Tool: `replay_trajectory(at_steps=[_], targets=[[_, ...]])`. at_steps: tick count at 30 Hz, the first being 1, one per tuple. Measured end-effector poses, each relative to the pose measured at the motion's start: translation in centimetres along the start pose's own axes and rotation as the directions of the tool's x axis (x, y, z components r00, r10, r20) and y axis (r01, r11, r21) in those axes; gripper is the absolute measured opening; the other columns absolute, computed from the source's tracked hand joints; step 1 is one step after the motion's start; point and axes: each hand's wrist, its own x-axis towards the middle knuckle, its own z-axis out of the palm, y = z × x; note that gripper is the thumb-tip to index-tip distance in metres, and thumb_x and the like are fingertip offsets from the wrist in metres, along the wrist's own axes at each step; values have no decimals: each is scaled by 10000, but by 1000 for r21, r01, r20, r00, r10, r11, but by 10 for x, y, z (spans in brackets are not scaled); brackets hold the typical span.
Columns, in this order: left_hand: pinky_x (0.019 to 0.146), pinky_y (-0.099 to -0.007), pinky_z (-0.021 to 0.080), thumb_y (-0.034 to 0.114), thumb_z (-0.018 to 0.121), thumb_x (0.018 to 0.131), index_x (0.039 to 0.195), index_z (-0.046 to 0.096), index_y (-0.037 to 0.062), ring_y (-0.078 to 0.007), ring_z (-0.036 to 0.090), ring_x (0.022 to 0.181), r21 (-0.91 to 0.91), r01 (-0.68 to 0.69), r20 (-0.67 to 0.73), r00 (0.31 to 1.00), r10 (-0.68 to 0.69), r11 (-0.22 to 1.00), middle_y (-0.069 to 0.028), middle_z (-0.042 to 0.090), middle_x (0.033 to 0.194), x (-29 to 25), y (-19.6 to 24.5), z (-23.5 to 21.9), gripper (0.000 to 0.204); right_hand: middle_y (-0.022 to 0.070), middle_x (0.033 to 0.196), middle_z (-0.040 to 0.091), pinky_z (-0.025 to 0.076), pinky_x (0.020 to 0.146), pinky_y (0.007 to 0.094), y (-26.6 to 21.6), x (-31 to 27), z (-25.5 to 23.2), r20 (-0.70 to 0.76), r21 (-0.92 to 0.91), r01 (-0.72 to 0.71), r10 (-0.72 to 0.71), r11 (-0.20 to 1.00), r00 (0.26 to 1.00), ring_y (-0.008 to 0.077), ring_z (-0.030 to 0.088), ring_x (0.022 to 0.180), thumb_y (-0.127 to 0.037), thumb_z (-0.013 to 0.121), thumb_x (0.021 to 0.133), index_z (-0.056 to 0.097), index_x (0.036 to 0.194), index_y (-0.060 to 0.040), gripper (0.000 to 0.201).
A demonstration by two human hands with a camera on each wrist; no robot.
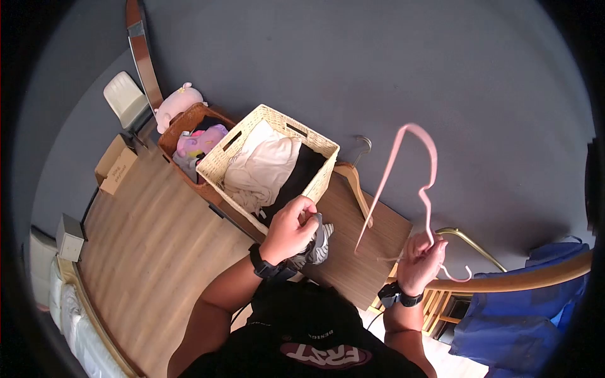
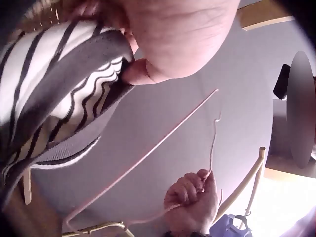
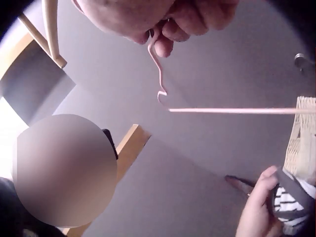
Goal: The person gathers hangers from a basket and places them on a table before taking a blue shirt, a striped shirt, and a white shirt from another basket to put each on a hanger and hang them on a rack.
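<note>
My left hand pinches the dark-trimmed edge of a black-and-white striped garment, which hangs beside the cream woven basket. Close up in the left wrist view, the striped garment bunches below the hand and its opening gapes. Off to the right, my right hand grips a pink hanger near its hook. The hanger is held up in the air, apart from the garment. In the right wrist view its long straight bar reaches toward the basket side.
White and black clothes lie in the cream basket. A wooden hanger rests beside it on the brown table. Behind stand a brown basket of plush toys and a pink plush. A rack with blue fabric is at right.
</note>
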Motion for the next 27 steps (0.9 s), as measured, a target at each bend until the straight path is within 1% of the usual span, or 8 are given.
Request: replay_trajectory(at_steps=[4,7,16,18,19,21,25,27], targets=[[629,-352,521,139,716,853,928,599,45,-218,657,672,87,-22,26,999,20,996,-84,667,770,2,0,11,168,-18,659,392,214,442,258,-13,-10,20,12,70,10,-11,997,1000,74,278,489,-441,518,1067,465,790,-105,438],[611,-278,490,43,704,863,922,600,19,-99,596,654,125,-43,107,994,29,991,-31,611,733,4,1,16,122,-23,690,364,202,436,248,-19,-11,37,61,102,56,-63,993,996,69,243,489,-451,502,1073,423,793,-127,434],[593,-305,514,63,695,892,901,584,16,-144,653,636,-155,105,187,980,-75,982,-59,650,712,7,9,23,120,-12,707,351,246,427,248,-11,-21,65,80,183,161,-178,970,981,87,256,494,-430,490,1079,402,792,-115,435],[591,-297,514,61,688,906,915,587,17,-127,653,638,-206,103,112,990,-81,973,-53,655,720,5,14,22,110,-1,703,381,261,438,266,0,-25,63,40,115,162,-168,980,985,108,293,512,-410,530,1065,404,788,-100,435],[591,-293,514,59,684,914,923,589,18,-118,653,639,-231,99,74,994,-84,968,-50,657,725,5,17,21,105,22,755,423,304,461,256,13,-26,52,106,157,189,-207,969,973,107,357,547,-393,537,1064,464,901,-76,363],[604,-253,489,49,688,923,955,599,25,-60,600,669,-250,58,30,998,-52,967,-14,640,761,6,5,21,98,21,771,421,295,473,260,23,-27,49,121,64,209,-216,976,969,108,366,569,-317,525,1077,466,908,-71,305],[700,-213,451,-4,653,930,991,539,42,-34,534,799,-327,90,37,996,-82,941,31,553,870,9,15,8,137,16,769,401,287,534,249,38,-39,33,164,-392,228,-177,891,970,90,358,616,-283,504,1081,481,938,-59,267],[701,-212,445,-4,650,932,991,534,44,-35,531,797,-355,74,14,997,-74,932,30,552,870,11,15,7,138,19,763,403,291,518,257,39,-40,32,186,-368,238,-180,899,966,96,355,599,-289,510,1078,473,925,-61,278]])
